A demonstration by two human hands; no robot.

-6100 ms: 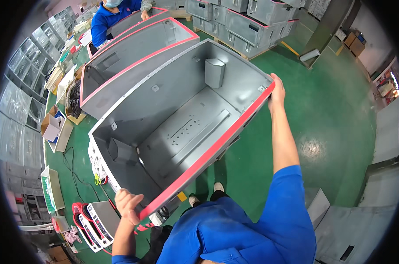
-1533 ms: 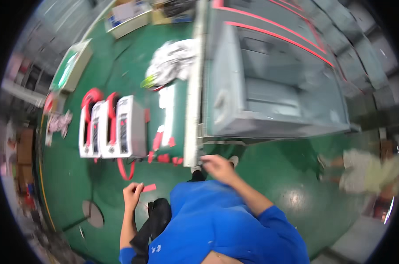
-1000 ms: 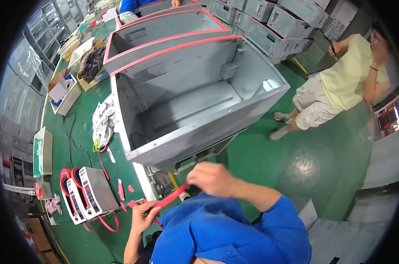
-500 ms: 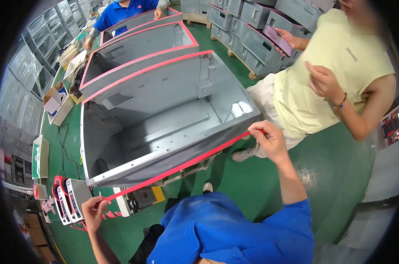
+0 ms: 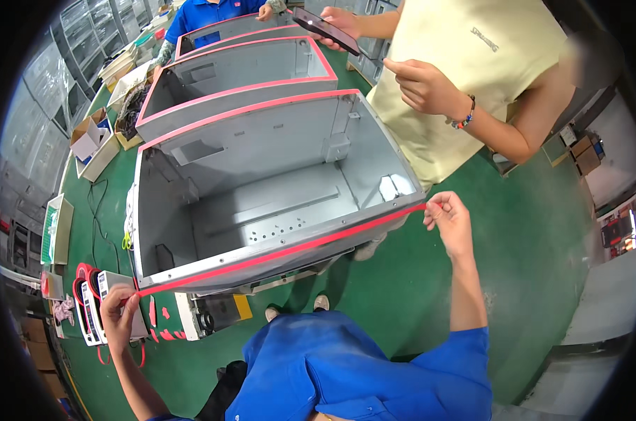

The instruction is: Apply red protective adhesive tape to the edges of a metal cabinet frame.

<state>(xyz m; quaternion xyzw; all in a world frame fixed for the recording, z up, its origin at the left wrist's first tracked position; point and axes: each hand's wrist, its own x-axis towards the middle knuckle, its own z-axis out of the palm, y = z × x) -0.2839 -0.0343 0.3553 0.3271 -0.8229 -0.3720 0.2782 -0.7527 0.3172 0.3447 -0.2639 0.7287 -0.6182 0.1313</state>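
A long strip of red tape (image 5: 297,246) is stretched taut between my two hands along the near rim of an open grey metal box (image 5: 223,264). At the box's near left corner, my left hand (image 5: 119,310) pinches one end of the strip. The other end is pinched in my right hand (image 5: 450,219), just off the near right corner. Red tape covers the far rim of this box, while the near rim shows bare metal with several small holes. Whether the strip touches the rim along its length, I cannot tell.
Two more grey boxes with red-edged rims (image 5: 237,96) stand behind. A person in yellow holding a phone (image 5: 325,29) is close on the right; another in blue (image 5: 216,12) works at the far end. White tape dispensers (image 5: 114,295) with red rolls and scraps lie at left.
Both hands have moved up and outward to the box's corners, bringing the strip up against the near rim. The person in yellow has come closer with the phone.
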